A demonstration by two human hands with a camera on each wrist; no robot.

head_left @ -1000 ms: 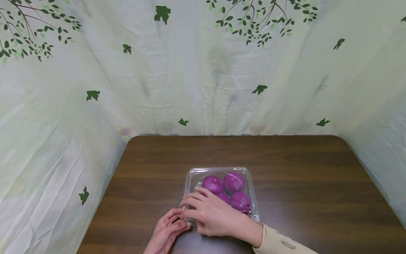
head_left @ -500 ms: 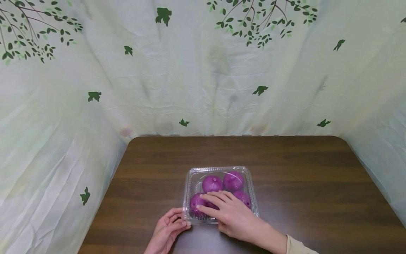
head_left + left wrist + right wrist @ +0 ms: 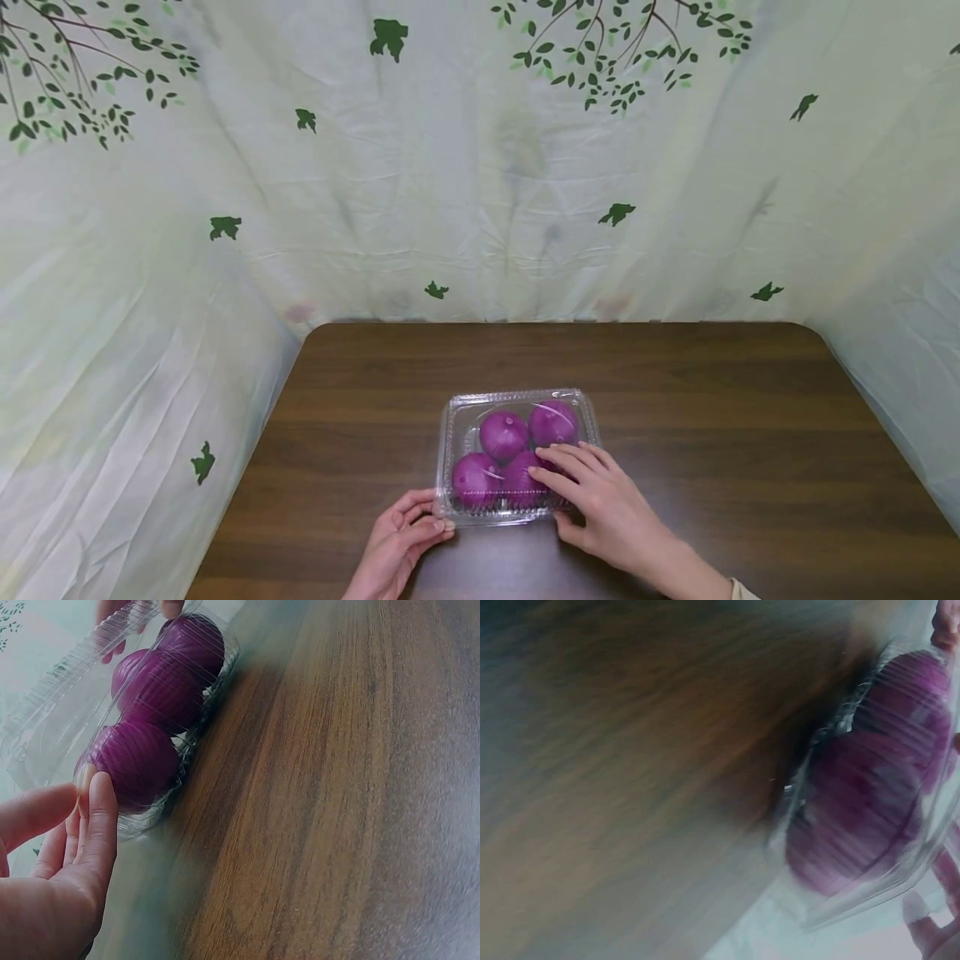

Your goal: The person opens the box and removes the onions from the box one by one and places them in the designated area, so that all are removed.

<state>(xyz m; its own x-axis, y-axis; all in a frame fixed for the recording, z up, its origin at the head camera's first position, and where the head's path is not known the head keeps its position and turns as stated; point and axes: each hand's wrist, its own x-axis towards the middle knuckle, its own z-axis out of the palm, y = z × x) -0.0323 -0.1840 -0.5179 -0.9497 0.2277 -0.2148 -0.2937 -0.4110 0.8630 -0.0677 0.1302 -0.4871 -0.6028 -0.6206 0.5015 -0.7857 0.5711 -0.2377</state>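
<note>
A clear plastic clamshell box (image 3: 459, 417) lies on the wooden table with its lid down over several red onions (image 3: 504, 434). My left hand (image 3: 399, 542) pinches the box's near left corner between thumb and fingers, and the left wrist view shows this left hand (image 3: 67, 877) close beside an onion (image 3: 135, 766). Over the box's right part is my right hand (image 3: 609, 506), fingers spread and fingertips at the lid, its thumb by the near edge. It hides part of the onions there. Blur softens the right wrist view, where the onions (image 3: 859, 810) show through the plastic.
The brown wooden table (image 3: 712, 417) extends around the box on all sides. Behind it hangs a pale cloth (image 3: 480, 183) printed with leaves and branches, which also closes in the left and right sides.
My right hand has moved rightward along the box's near side, from the near left corner to the right part, uncovering the left onions. My left hand stays at its corner. The box has shifted slightly.
</note>
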